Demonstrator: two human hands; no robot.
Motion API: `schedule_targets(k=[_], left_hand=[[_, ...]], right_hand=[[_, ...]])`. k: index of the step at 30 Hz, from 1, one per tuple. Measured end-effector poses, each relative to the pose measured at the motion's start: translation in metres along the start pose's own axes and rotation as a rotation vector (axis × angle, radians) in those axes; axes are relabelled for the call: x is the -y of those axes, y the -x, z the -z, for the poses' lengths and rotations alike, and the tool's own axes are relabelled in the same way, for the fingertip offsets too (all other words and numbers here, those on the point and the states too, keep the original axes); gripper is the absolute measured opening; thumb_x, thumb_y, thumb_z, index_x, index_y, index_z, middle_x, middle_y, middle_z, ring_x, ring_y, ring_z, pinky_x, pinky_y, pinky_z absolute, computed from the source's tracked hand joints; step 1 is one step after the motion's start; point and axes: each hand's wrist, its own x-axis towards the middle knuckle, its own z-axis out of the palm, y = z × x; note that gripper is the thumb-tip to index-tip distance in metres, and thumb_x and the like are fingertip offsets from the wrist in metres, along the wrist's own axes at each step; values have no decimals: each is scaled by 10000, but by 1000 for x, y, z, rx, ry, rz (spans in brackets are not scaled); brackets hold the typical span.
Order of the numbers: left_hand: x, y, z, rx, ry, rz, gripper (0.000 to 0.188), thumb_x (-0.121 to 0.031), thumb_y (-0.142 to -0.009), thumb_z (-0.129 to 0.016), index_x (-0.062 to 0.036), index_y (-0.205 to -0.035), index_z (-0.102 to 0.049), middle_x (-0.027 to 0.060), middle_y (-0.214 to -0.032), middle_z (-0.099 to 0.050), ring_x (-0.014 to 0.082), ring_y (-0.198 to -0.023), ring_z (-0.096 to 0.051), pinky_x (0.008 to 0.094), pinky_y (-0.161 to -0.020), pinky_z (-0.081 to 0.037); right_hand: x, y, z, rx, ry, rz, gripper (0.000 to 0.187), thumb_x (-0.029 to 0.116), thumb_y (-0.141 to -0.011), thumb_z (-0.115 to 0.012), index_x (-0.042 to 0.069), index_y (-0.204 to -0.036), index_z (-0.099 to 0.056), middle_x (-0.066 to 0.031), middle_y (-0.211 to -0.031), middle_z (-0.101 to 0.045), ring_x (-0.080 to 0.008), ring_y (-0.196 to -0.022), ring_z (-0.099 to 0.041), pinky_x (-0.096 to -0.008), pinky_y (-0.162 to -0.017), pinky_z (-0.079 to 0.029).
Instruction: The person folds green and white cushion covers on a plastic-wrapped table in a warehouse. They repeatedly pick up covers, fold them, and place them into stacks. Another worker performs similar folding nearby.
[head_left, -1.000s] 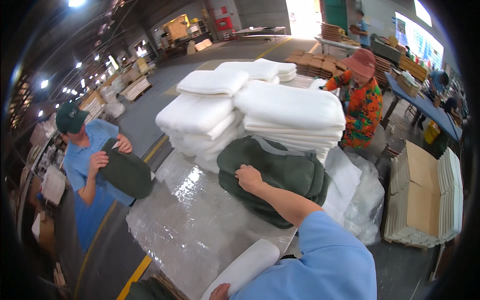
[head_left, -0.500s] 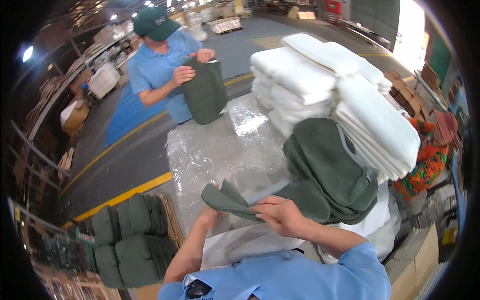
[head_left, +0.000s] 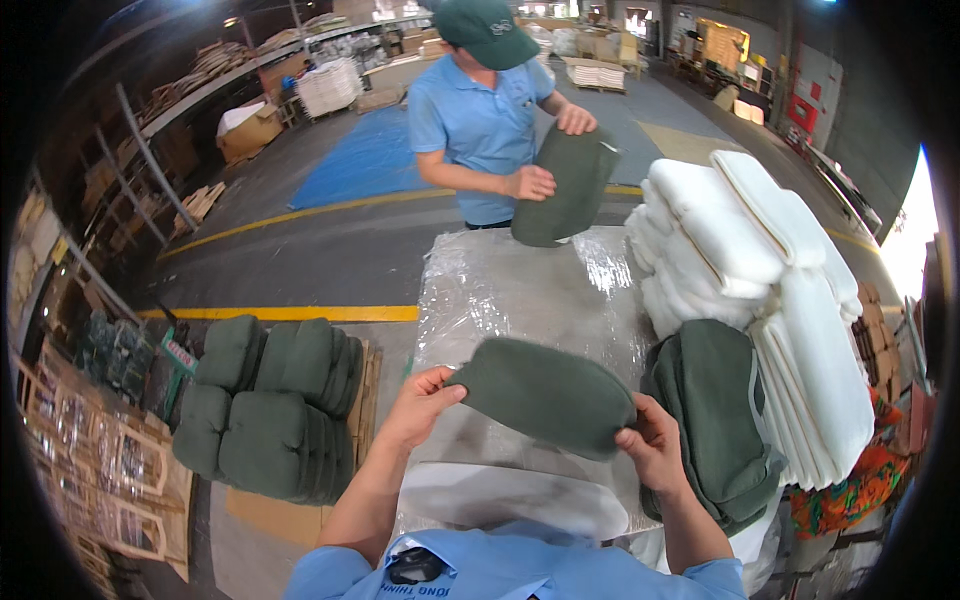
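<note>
A dark green cushion cover is stretched flat between my hands above the near part of the plastic-covered table. My left hand pinches its left end between thumb and fingers. At the opposite end, my right hand grips the lower right corner. Under the cover, by the table's near edge, lies a white pad. A pile of dark green covers rests just right of my right hand. Across the table, a co-worker in a blue shirt holds another dark green cover with both hands.
Tall stacks of folded white padding fill the table's right side. On the floor at left, dark green cushions sit in rows on a wooden pallet. Wooden frames stand farther left. A yellow line crosses the grey floor.
The cover, folded over and bunched before, is now spread flat between my hands. My right hand has moved to its far right end. The view has swung, shifting everything in it.
</note>
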Motion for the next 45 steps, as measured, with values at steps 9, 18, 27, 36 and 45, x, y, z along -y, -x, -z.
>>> schedule_targets(k=[9, 18, 27, 36, 45], left_hand=[[82, 61, -21, 509, 466, 393, 583, -383, -992, -740, -10, -1420, -608, 44, -1276, -675, 138, -1194, -591, 287, -1026, -446], [66, 59, -64, 395, 681, 307, 491, -194, -960, -760, 7, -1382, -608, 76, -1278, -685, 199, -1164, -666, 348, -1057, -494], [4, 43, -90, 408, 694, 165, 599, -113, -837, -868, 16, -1340, -568, 121, -1287, -676, 245, -1189, -676, 370, -1064, -524], [-3, 43, -105, 394, 766, 158, 487, -98, -861, -831, -2, -1284, -610, 130, -1245, -699, 250, -1175, -683, 383, -1027, -552], [14, 44, -122, 361, 643, 294, 467, -137, -995, -695, 30, -1420, -595, 123, -1344, -696, 215, -1200, -688, 374, -1041, -557]], right_hand=[[-43, 5, -4, 72, 150, -40, 193, 180, -1048, -692, -5, -1094, -715, 21, -894, -677, -72, -829, -582, -248, -740, -479], [-42, 4, 2, 21, 121, -41, 230, 195, -1038, -714, 0, -1161, -708, 35, -949, -675, -76, -874, -588, -245, -804, -488], [-81, 15, 1, -65, -10, -6, 313, 203, -1017, -741, -2, -1237, -654, -33, -1124, -720, -117, -1032, -628, -293, -970, -475], [-92, 23, 4, 5, -129, -12, 264, 222, -1034, -718, 24, -1195, -650, -19, -1109, -697, -103, -1032, -602, -287, -960, -462], [-104, 30, 5, -107, -215, -44, 209, 186, -1055, -668, 29, -1188, -630, -10, -1099, -679, -99, -1013, -597, -292, -945, -467]])
